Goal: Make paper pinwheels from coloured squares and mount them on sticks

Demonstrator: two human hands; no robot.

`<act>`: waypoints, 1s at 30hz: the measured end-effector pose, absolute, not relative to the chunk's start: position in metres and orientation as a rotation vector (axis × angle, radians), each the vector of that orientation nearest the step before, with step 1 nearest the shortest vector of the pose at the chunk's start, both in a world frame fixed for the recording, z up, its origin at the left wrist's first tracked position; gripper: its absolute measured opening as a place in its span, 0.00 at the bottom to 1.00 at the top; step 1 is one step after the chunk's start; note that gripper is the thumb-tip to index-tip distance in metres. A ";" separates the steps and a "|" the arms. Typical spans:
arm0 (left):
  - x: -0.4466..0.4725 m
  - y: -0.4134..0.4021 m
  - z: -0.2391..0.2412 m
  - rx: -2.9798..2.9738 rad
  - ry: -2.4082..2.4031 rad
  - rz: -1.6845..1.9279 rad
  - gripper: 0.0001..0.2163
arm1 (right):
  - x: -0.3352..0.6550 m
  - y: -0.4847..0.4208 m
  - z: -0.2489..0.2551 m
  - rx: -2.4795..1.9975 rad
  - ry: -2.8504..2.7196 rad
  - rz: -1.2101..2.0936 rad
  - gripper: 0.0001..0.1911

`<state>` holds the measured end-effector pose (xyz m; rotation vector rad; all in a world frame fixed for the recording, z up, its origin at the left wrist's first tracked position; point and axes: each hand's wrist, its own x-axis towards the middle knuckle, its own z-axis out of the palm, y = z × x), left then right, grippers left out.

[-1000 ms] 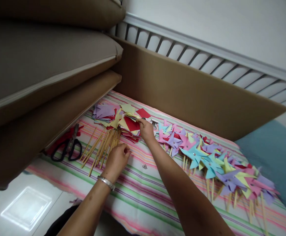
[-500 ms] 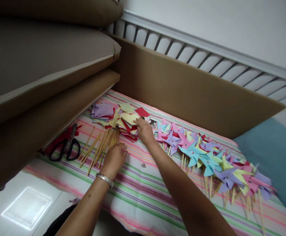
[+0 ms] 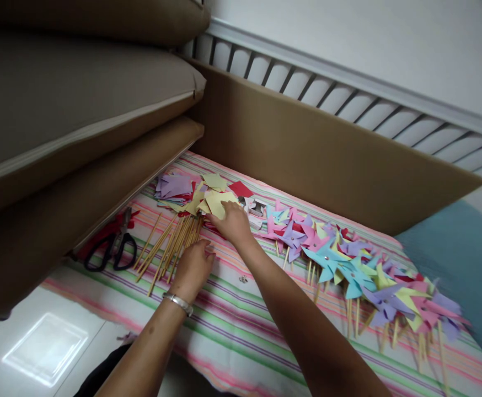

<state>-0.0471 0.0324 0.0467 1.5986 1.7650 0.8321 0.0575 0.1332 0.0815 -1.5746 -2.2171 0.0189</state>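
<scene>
I have the right grip (image 3: 235,223) over the pale yellow paper squares (image 3: 218,204), thumb and fingers spread wide, the fingertips at the top sheet's near right edge with yellow showing in the gap between them; whether they touch it or sit just above it I cannot tell. My left grip (image 3: 192,267) is lower and to the left, its fingers loosely bent with a narrow gap at the tips and nothing that I can see between them, a silver bracelet (image 3: 177,303) around the wrist below. Just left of it a fan of thin wooden sticks (image 3: 177,242) lies on the striped cloth (image 3: 233,331), upper ends reaching the paper. Farther left I see the dark-handled scissors (image 3: 117,242), and beyond the sticks a stack topped with purple paper (image 3: 175,186). A red paper square (image 3: 241,189) lies behind the yellow ones, with a small opened box (image 3: 256,209) to the right of my right grip. Nearer me, between the two forearms, I can make out a little cluster of metallic bits (image 3: 243,279), too small to name. Finished paper pinwheels (image 3: 348,270) on sticks spread across the cloth's right side, overlapping one another
</scene>
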 end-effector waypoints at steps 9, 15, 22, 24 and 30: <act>-0.049 0.036 0.038 1.521 1.704 0.889 0.14 | 0.047 0.135 0.081 -1.695 -2.185 0.063 0.16; -0.049 0.035 0.042 1.533 1.690 0.906 0.14 | 0.055 0.139 0.083 -1.659 -2.226 0.092 0.16; -0.049 0.036 0.038 1.524 1.663 0.923 0.15 | 0.062 0.140 0.089 -1.578 -2.317 0.102 0.13; -0.048 0.037 0.035 1.509 1.654 0.930 0.14 | 0.062 0.142 0.089 -1.581 -2.306 0.093 0.13; -0.047 0.038 0.031 1.475 1.635 0.949 0.14 | 0.070 0.151 0.089 -1.606 -2.174 0.030 0.15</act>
